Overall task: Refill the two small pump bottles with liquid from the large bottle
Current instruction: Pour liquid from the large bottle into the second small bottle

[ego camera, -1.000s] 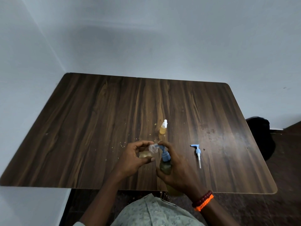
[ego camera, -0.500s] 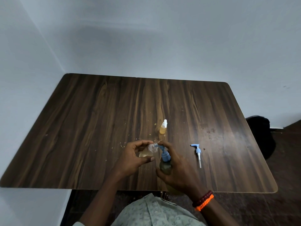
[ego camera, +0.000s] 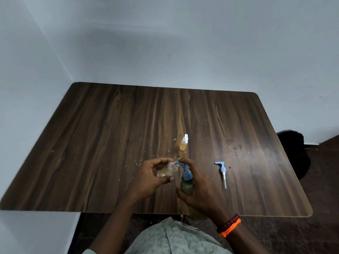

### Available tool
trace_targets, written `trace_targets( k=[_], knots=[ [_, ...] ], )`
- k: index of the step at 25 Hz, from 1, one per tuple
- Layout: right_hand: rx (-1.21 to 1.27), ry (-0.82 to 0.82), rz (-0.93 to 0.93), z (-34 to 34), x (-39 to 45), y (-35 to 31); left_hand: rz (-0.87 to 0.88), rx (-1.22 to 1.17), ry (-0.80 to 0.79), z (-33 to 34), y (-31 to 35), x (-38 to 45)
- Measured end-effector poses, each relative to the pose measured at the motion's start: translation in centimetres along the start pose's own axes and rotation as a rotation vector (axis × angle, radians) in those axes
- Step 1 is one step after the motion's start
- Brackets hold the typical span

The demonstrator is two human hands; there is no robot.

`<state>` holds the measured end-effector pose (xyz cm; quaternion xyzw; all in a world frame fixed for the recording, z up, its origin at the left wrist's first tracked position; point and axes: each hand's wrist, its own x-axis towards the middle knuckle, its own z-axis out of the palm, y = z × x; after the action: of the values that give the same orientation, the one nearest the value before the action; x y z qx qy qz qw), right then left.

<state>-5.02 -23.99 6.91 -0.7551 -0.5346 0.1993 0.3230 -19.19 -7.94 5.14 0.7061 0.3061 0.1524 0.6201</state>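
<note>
Bottle (ego camera: pixel 186 186) in right hand (ego camera: pixel 199 189)

Person seen from the head camera, torso and both forearms in view. Garment (ego camera: pixel 176 239): pale grey-green fabric with a faint mottled, leaf-like print — a collar or seam edge shows near the top. Both forearms are bare; no sleeve cuffs are visible on them. Right wrist carries 2 bracelets side by side: a dark red beaded bracelet (ego camera: pixel 228 223) and a bright orange braided band (ego camera: pixel 230 229) — touching each other. Left hand (ego camera: pixel 150 177) and right hand (ego camera: pixel 197 186): no rings or gloves visible.
</note>
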Motion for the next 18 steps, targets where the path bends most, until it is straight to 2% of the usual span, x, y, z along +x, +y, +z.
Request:
trace_targets(
  k=[18],
  knots=[
    [0.080,0.027,0.032,0.19,-0.20,0.19,0.000,-0.003,-0.003,0.56,0.00,-0.38]
  ],
)
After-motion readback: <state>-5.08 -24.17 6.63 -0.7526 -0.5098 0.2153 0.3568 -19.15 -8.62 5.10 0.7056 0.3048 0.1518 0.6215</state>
